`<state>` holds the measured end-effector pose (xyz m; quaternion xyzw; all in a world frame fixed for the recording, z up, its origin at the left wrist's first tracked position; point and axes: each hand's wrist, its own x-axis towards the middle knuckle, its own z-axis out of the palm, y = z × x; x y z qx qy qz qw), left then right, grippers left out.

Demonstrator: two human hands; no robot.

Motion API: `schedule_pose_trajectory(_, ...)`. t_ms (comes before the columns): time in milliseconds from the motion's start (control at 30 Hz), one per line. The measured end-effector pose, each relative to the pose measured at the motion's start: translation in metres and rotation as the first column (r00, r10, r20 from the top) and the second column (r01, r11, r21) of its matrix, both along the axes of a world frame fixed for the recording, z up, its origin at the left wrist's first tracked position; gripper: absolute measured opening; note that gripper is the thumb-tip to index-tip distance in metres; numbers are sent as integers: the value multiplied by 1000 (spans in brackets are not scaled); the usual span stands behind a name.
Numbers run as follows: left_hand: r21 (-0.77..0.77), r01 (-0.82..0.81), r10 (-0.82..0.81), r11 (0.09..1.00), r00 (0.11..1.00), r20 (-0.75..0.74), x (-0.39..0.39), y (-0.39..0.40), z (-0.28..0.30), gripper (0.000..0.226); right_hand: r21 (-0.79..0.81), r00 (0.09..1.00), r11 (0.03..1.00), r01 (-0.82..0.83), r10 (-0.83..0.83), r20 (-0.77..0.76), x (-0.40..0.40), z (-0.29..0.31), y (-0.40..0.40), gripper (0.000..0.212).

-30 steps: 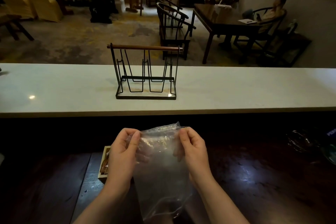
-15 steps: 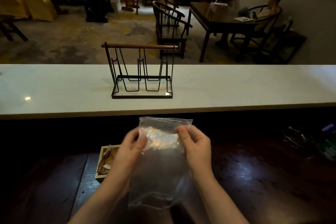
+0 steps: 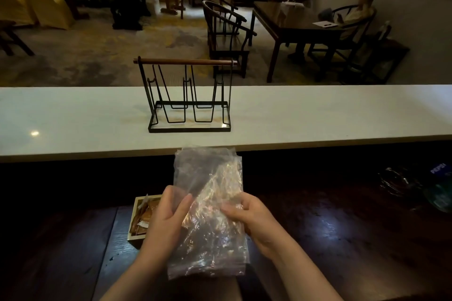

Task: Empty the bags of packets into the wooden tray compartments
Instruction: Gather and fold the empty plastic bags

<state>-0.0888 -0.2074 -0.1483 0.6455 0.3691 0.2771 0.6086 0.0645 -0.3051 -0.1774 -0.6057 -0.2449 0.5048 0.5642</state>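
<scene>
A clear plastic bag [image 3: 210,205] stands upright between both hands above the dark wooden table, and I see no packets inside it. My left hand [image 3: 168,217] grips its left side at mid height. Opposite, my right hand [image 3: 249,217] pinches the right side. Behind my left hand sits the wooden tray [image 3: 137,225], mostly hidden; its visible left compartment holds several brown packets [image 3: 145,215].
A white counter [image 3: 318,115] runs across just beyond the hands, with a black wire rack [image 3: 188,95] with a wooden handle on it. A dark glass ashtray [image 3: 396,181] and a Pepsi item [image 3: 440,178] lie at the right. A person sits at a far table.
Both hands slid down from the bag's top edge to its middle. The bag now stands taller above my fingers, and more of the tray shows at the left.
</scene>
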Motion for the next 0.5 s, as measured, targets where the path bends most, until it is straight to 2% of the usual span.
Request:
schedule_pose_trajectory(33,-42,47,-46,998,999,2,-2,1,-1,7,-8,998,999,45,-44,35,0,-1,-1,16)
schedule_pose_trajectory(133,-187,177,-170,966,984,51,-5,3,0,27,49,994,996,78,-82,77,4,2,-4,34)
schedule_pose_trajectory(167,-225,177,-163,958,984,79,-7,5,-1,32,72,994,994,85,-89,61,5,4,-5,37)
schedule_pose_trajectory(233,-309,150,-100,939,980,174,-10,10,-2,20,105,996,990,91,-92,-2,9,7,-6,32)
schedule_pose_trajectory(300,-369,161,-78,915,970,229,-13,15,-6,8,133,998,989,65,-66,8,12,7,-5,33)
schedule_pose_trajectory(400,-466,125,-23,876,975,219,-18,21,-15,26,129,965,989,67,-97,244,16,2,-3,41)
schedule_pose_trajectory(500,-636,210,-74,742,969,234,-21,25,-20,41,182,840,983,16,-112,531,16,-1,1,37)
